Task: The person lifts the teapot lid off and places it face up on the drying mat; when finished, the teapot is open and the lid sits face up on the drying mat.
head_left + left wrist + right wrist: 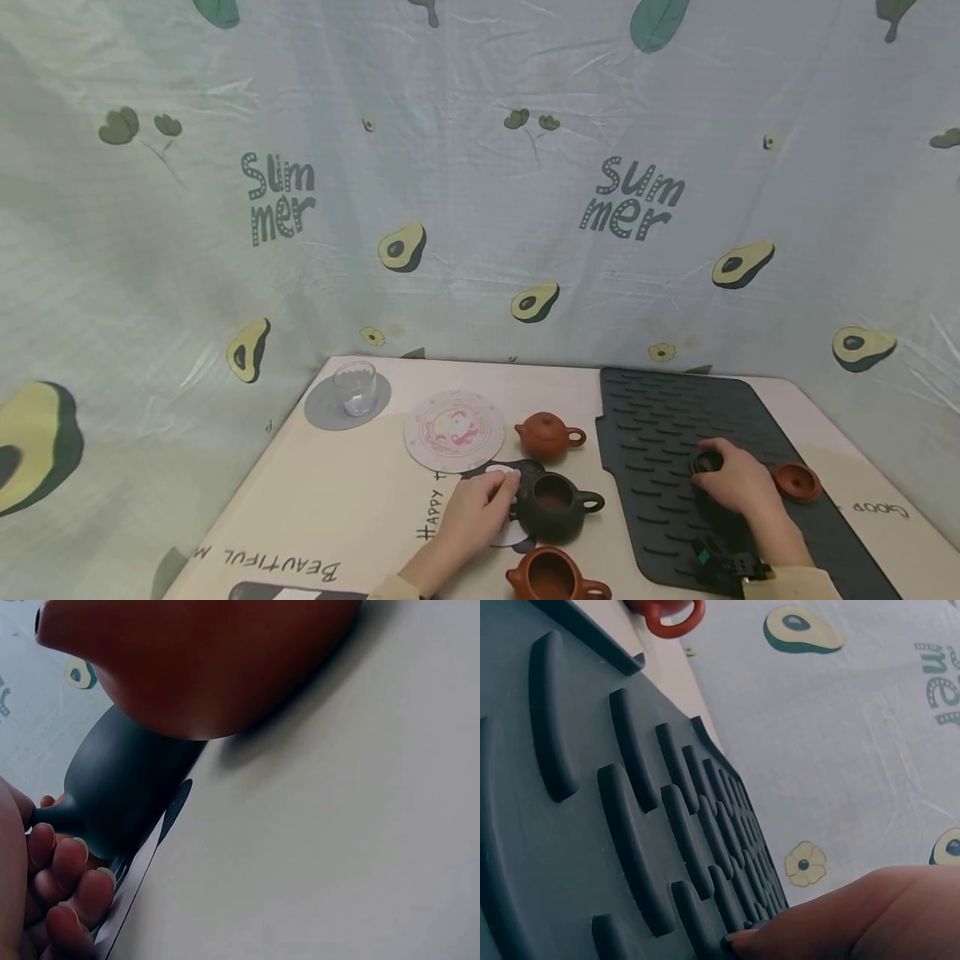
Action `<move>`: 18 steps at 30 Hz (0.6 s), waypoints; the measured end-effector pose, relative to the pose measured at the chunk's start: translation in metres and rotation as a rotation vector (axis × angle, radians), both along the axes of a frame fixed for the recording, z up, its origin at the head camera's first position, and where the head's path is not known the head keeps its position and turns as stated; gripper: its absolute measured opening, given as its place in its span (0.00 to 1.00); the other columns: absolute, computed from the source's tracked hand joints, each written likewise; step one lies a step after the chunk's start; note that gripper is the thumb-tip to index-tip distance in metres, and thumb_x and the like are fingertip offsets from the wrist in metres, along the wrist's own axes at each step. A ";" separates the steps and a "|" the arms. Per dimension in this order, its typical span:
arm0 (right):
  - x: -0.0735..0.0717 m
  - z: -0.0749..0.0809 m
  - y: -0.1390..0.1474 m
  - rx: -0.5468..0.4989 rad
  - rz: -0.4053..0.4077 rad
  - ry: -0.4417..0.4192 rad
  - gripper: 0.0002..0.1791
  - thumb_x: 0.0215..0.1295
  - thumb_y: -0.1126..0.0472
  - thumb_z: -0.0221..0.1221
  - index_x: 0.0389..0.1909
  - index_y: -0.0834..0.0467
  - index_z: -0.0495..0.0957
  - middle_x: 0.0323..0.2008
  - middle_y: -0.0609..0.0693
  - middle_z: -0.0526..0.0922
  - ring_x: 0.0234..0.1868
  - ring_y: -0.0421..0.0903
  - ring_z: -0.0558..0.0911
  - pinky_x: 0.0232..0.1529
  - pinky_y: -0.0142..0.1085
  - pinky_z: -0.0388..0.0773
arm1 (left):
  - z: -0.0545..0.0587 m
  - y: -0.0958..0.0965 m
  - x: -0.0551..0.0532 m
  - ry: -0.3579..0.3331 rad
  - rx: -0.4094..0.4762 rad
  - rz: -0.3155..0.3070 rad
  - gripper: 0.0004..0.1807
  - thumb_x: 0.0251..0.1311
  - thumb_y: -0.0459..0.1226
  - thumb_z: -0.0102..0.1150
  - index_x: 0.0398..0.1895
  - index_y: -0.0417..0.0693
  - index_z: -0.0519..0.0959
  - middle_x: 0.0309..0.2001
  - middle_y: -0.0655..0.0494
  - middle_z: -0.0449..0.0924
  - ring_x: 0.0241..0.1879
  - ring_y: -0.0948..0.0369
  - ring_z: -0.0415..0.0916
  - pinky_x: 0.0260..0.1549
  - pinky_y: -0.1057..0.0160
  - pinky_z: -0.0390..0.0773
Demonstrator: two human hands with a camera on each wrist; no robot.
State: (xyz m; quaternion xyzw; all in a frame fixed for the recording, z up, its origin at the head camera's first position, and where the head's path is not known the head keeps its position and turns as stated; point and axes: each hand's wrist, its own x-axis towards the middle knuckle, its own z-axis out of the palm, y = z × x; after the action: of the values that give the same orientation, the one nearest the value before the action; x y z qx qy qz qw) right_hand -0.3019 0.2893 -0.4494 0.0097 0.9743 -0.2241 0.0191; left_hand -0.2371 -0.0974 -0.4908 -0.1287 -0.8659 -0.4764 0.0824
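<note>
pale table (322, 492) bears dark mat (648, 479), grey coaster (322, 407), pink disc (453, 432), red teapots (546, 437)

Booth-like space: printed curtains (450, 183), table (300, 492).

in the head view we get soft, even, muted light, with pale sheen along the creases of the printed cloth (465, 192) and faint shading across the cream table (337, 475). the left wrist view looks dimmer and cooler to us: a blurred, dark shadow edges the reddish pot (217, 667), and a dull highlight sits on the dark teapot (124, 780). in the right wrist view we see subdued light grazing the ridged mat (585, 817); we cannot tell its source.
</note>
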 end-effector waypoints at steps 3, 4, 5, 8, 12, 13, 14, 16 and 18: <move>0.000 0.000 0.001 -0.010 -0.011 0.007 0.39 0.60 0.57 0.68 0.66 0.74 0.65 0.60 0.83 0.67 0.56 0.81 0.70 0.50 0.67 0.70 | 0.001 0.000 0.000 -0.010 0.004 0.001 0.24 0.78 0.53 0.47 0.21 0.56 0.74 0.16 0.68 0.71 0.20 0.68 0.69 0.23 0.66 0.68; 0.000 -0.001 0.002 -0.014 -0.015 0.003 0.40 0.60 0.57 0.68 0.66 0.75 0.63 0.60 0.83 0.67 0.56 0.81 0.70 0.50 0.67 0.71 | 0.001 0.000 0.000 -0.014 0.011 0.001 0.24 0.78 0.53 0.48 0.21 0.55 0.74 0.16 0.68 0.72 0.20 0.68 0.70 0.23 0.66 0.68; 0.000 -0.001 0.002 -0.017 -0.021 0.000 0.41 0.60 0.57 0.68 0.66 0.76 0.62 0.60 0.83 0.67 0.56 0.81 0.70 0.50 0.67 0.71 | 0.001 0.000 0.000 -0.019 0.013 0.002 0.24 0.78 0.53 0.48 0.21 0.55 0.74 0.16 0.68 0.72 0.20 0.68 0.70 0.23 0.66 0.68; -0.001 -0.001 0.003 -0.033 -0.031 -0.017 0.44 0.60 0.56 0.69 0.66 0.78 0.60 0.60 0.84 0.66 0.55 0.80 0.70 0.50 0.66 0.71 | 0.001 -0.001 -0.001 -0.022 0.022 0.000 0.24 0.78 0.53 0.48 0.22 0.55 0.75 0.16 0.67 0.72 0.20 0.68 0.70 0.24 0.66 0.68; -0.003 0.001 0.004 -0.035 -0.021 -0.010 0.44 0.60 0.55 0.69 0.66 0.79 0.60 0.59 0.84 0.66 0.55 0.80 0.71 0.50 0.66 0.71 | 0.002 -0.001 -0.002 -0.013 0.017 0.004 0.24 0.78 0.53 0.48 0.21 0.55 0.75 0.16 0.67 0.72 0.21 0.68 0.71 0.24 0.66 0.69; -0.003 0.001 0.004 -0.032 -0.017 -0.007 0.44 0.60 0.55 0.69 0.66 0.79 0.60 0.59 0.84 0.66 0.55 0.80 0.71 0.50 0.66 0.71 | 0.002 -0.001 -0.002 -0.010 0.016 0.004 0.24 0.78 0.53 0.48 0.21 0.54 0.75 0.16 0.67 0.72 0.21 0.68 0.71 0.24 0.66 0.69; -0.003 0.000 0.004 -0.030 -0.016 -0.006 0.44 0.61 0.55 0.69 0.65 0.79 0.60 0.59 0.84 0.66 0.55 0.80 0.71 0.50 0.66 0.71 | 0.002 -0.001 -0.002 -0.008 0.012 0.005 0.25 0.78 0.53 0.48 0.21 0.54 0.75 0.16 0.67 0.72 0.21 0.68 0.71 0.24 0.66 0.69; -0.003 0.000 0.004 -0.027 -0.015 -0.005 0.44 0.61 0.54 0.69 0.65 0.79 0.60 0.58 0.84 0.67 0.55 0.80 0.71 0.50 0.66 0.71 | 0.001 -0.001 -0.003 -0.009 0.012 0.004 0.25 0.78 0.53 0.48 0.21 0.55 0.75 0.16 0.68 0.72 0.21 0.68 0.71 0.24 0.66 0.69; -0.003 -0.001 0.003 -0.027 -0.017 -0.006 0.44 0.61 0.54 0.69 0.65 0.79 0.60 0.59 0.84 0.67 0.55 0.80 0.71 0.51 0.66 0.71 | 0.002 -0.001 -0.003 -0.009 0.013 0.006 0.25 0.78 0.53 0.48 0.21 0.55 0.75 0.15 0.68 0.72 0.21 0.68 0.71 0.23 0.66 0.69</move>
State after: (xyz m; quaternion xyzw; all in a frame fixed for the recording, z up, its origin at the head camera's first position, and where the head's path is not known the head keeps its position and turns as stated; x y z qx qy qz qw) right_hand -0.3049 0.2927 -0.4504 0.0184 0.9710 -0.2375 0.0205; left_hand -0.2399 -0.0987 -0.4893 -0.1232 -0.8636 -0.4821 0.0809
